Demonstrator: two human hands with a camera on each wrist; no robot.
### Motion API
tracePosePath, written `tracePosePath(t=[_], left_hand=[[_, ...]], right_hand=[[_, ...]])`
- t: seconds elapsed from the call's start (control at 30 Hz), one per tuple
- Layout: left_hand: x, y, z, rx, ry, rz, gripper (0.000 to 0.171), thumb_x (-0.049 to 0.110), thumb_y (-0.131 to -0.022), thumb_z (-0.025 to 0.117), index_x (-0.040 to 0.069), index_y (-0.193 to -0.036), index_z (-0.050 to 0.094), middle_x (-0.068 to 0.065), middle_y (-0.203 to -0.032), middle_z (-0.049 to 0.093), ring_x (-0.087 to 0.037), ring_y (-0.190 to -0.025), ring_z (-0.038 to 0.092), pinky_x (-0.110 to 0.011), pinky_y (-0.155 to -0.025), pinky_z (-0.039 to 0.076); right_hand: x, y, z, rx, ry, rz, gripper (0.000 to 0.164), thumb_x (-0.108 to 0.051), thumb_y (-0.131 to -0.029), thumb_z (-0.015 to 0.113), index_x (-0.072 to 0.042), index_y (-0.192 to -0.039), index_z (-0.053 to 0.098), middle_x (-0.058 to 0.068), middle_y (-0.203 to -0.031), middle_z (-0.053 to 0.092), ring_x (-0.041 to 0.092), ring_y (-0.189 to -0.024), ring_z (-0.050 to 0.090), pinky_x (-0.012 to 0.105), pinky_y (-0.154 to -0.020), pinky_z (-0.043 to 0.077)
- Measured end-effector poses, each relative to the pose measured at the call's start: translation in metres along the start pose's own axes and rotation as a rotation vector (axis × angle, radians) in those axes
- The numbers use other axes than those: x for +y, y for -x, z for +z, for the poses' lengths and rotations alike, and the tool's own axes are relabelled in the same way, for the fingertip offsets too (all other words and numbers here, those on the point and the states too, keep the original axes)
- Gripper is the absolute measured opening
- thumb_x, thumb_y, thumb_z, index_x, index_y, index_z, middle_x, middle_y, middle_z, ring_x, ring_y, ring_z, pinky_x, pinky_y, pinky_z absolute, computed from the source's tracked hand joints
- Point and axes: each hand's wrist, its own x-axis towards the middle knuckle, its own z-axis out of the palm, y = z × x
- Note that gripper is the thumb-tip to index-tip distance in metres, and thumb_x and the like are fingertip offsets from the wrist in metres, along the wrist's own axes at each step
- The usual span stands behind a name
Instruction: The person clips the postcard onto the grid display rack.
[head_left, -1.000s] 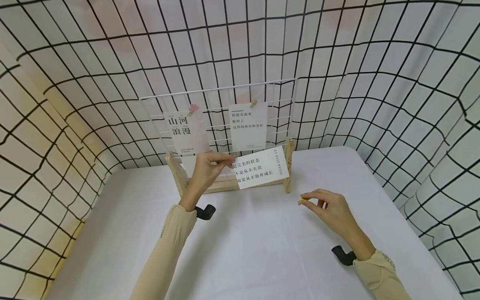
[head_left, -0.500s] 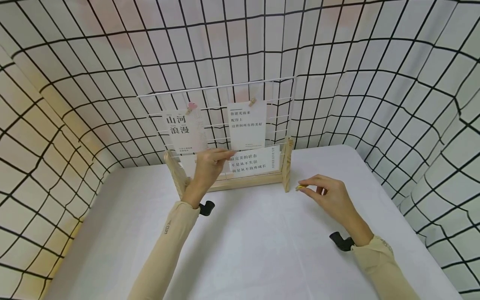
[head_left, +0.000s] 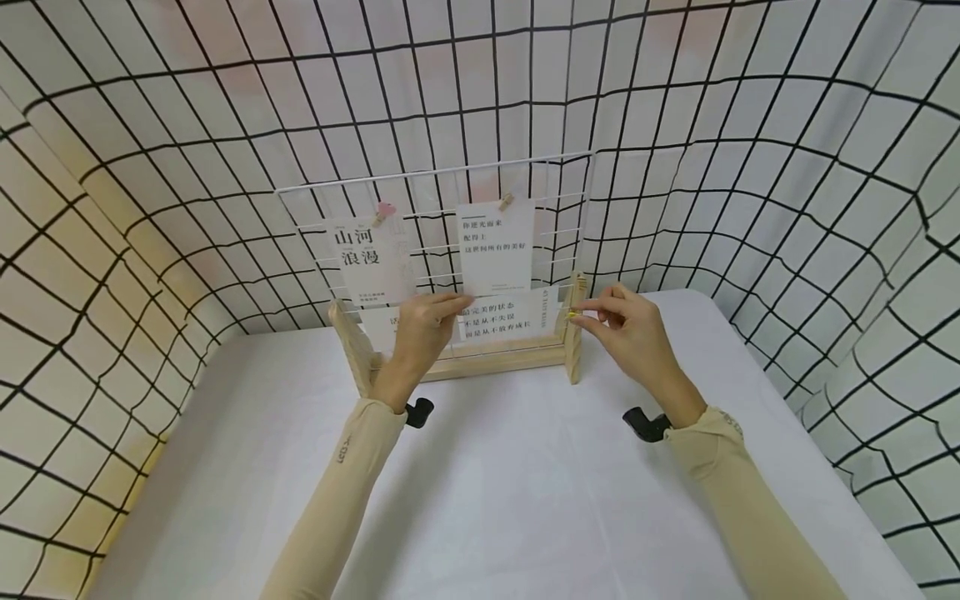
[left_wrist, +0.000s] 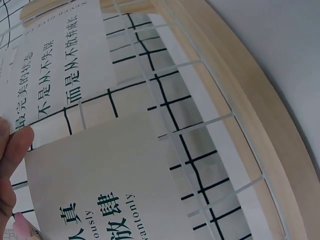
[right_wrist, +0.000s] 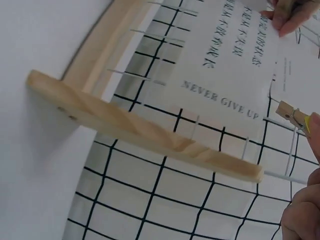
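Observation:
My left hand (head_left: 426, 332) pinches the left end of a white card (head_left: 498, 318) printed with Chinese lines and "NEVER GIVE UP". The card lies against the lower part of a white wire grid rack (head_left: 491, 362) with a wooden base. At the rack's right post (head_left: 573, 333), my right hand (head_left: 633, 337) pinches a small wooden clothespin (right_wrist: 290, 114) with a yellow decoration. In the right wrist view its tip points toward the card's upper corner, and its jaws look closed. Another white card (left_wrist: 100, 170) hangs at lower left, partly behind my left hand in the head view.
Two cards hang above: one with large characters (head_left: 360, 275) under a pink-topped clothespin (head_left: 384, 212), the other (head_left: 497, 267) under a plain clothespin (head_left: 506, 201). White cloth (head_left: 510, 500) covers the table. Black wire mesh (head_left: 675, 125) stands around the back and sides.
The card, tilted in front of the rack, has been brought back and levelled against the grid. My right hand has moved up and left with the clothespin to the rack's right post.

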Motion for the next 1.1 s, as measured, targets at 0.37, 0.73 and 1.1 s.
tracePosePath(t=[0.37,0.73,1.1], left_hand=[[0.004,0.007,0.006,0.027,-0.077,0.013,0.022,-0.014,-0.082,0.076,0.003,-0.093,0.083,-0.012,-0.091,0.081,-0.027,-0.075,0.077,-0.035,-0.067,0.058],[0.007,0.015,0.017,0.146,-0.102,0.052,0.026,-0.019,-0.077,0.076,0.001,-0.091,0.083,-0.011,-0.088,0.08,-0.025,-0.076,0.075,-0.031,-0.073,0.061],[0.005,0.015,0.021,0.179,-0.072,0.035,0.021,-0.017,-0.085,0.071,-0.001,-0.094,0.081,-0.015,-0.091,0.079,-0.028,-0.08,0.075,-0.034,-0.074,0.062]], right_hand=[[0.002,-0.032,0.017,0.002,-0.018,0.006,0.012,-0.002,-0.085,0.083,0.001,-0.097,0.08,0.006,-0.077,0.056,0.01,-0.068,0.042,0.015,-0.057,0.032],[0.007,-0.038,0.022,0.06,0.005,0.024,0.011,-0.006,-0.086,0.083,0.0,-0.094,0.081,0.007,-0.077,0.057,0.01,-0.067,0.043,0.014,-0.057,0.033],[0.006,-0.044,0.027,0.089,0.014,0.057,0.014,-0.01,-0.086,0.083,0.002,-0.094,0.082,0.011,-0.073,0.057,0.015,-0.066,0.041,0.013,-0.057,0.03]])
